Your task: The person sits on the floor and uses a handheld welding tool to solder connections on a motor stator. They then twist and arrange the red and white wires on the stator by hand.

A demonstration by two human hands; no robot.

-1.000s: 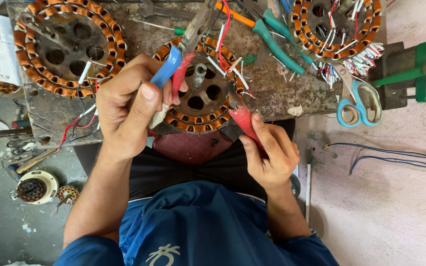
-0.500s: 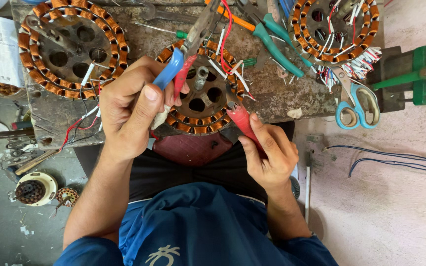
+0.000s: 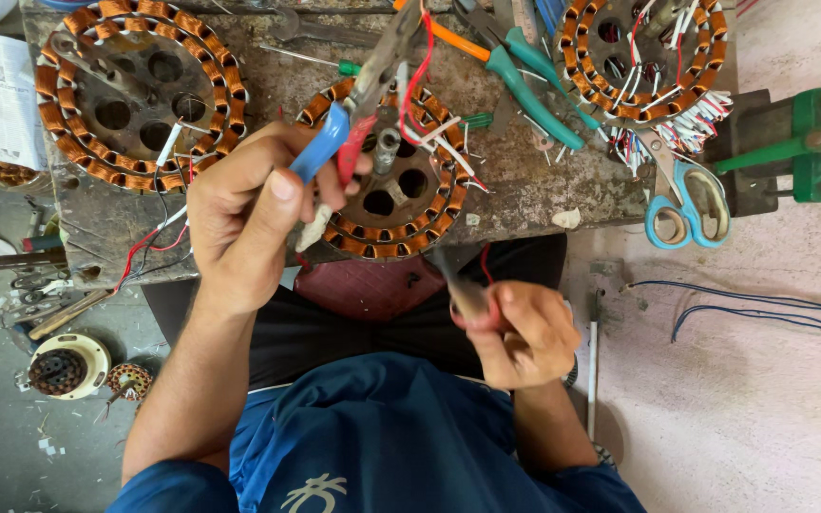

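My left hand (image 3: 239, 218) is closed around pliers with one blue and one red handle (image 3: 320, 142). Their jaws reach up over the middle motor stator (image 3: 382, 204), a round iron core ringed with copper coils and loose red and white wire ends. That stator lies at the near edge of the worn workbench (image 3: 525, 190). My right hand (image 3: 525, 332) is down near my lap, below the bench edge. It grips a small red-handled tool (image 3: 472, 299) that is blurred, with its metal tip pointing up toward the stator.
Two more copper-wound stators lie on the bench, one at the left (image 3: 135, 95) and one at the right (image 3: 639, 57). Green-handled pliers (image 3: 534, 90), blue scissors (image 3: 686, 204) and a green vise (image 3: 810, 142) are to the right. Wires (image 3: 762, 304) trail on the floor.
My right hand has drawn the red-handled tool away from the stator's edge, down and toward my body. My left hand and its pliers stay over the stator.
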